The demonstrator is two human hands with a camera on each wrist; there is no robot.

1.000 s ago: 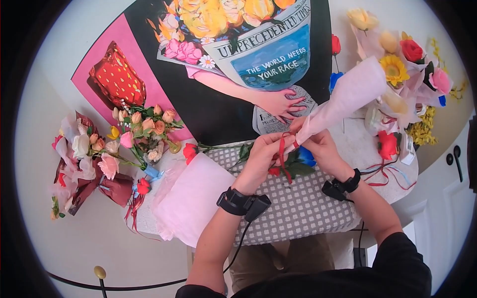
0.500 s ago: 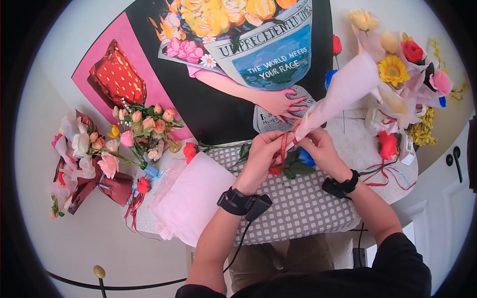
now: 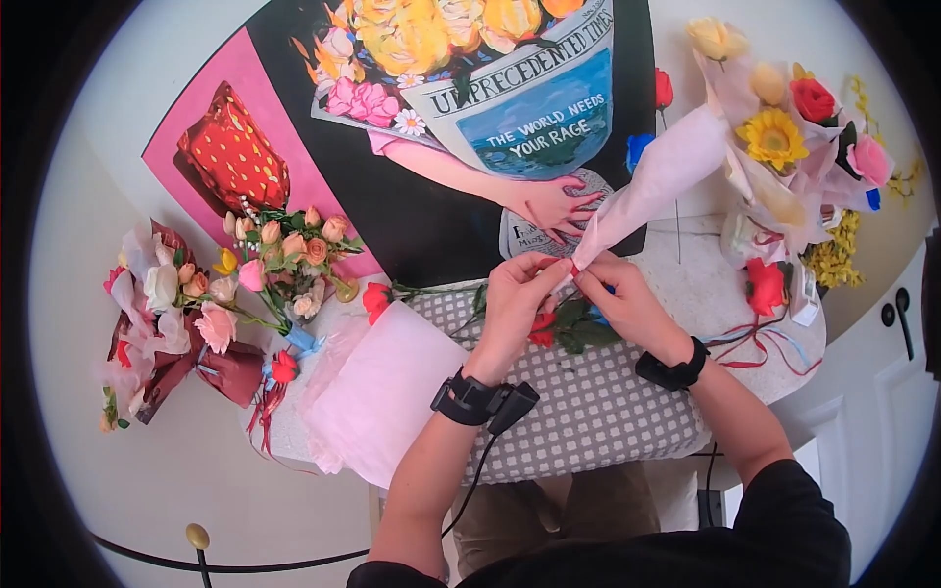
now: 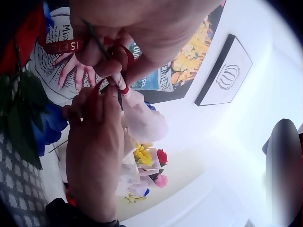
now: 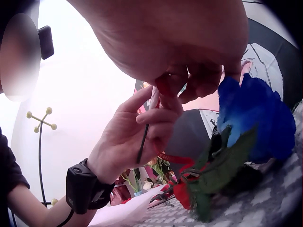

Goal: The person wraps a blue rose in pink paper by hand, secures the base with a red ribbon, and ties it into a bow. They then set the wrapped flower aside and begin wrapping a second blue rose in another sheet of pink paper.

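A cone of pale pink wrapping paper (image 3: 659,186) slants up to the right from between both hands. Its narrow end has a red ribbon (image 4: 125,90) wound round it, and a dark stem (image 5: 142,144) sticks out below. The left hand (image 3: 512,306) pinches the stem and the paper's narrow end between thumb and fingers. Close against it, the right hand (image 3: 632,306) pinches the ribbon at the wrap. One printed ribbon end (image 4: 64,46) trails past the left fingers in the left wrist view. Under the hands lie a blue rose (image 5: 260,118) and a red flower (image 3: 541,330) with green leaves.
Pink paper sheets (image 3: 377,387) lie left on the checked cloth (image 3: 588,421). Bouquets (image 3: 294,245) stand at the left, and wrapped flowers (image 3: 774,142) at the right. A red rose (image 3: 767,286) and loose ribbons (image 3: 760,351) lie near the right edge. Pictures (image 3: 510,118) lean behind.
The pink wrapped cone has swung a little to the left and its narrow end is lower. The hands have come closer together, and the ribbon loop that hung below the left hand is drawn in.
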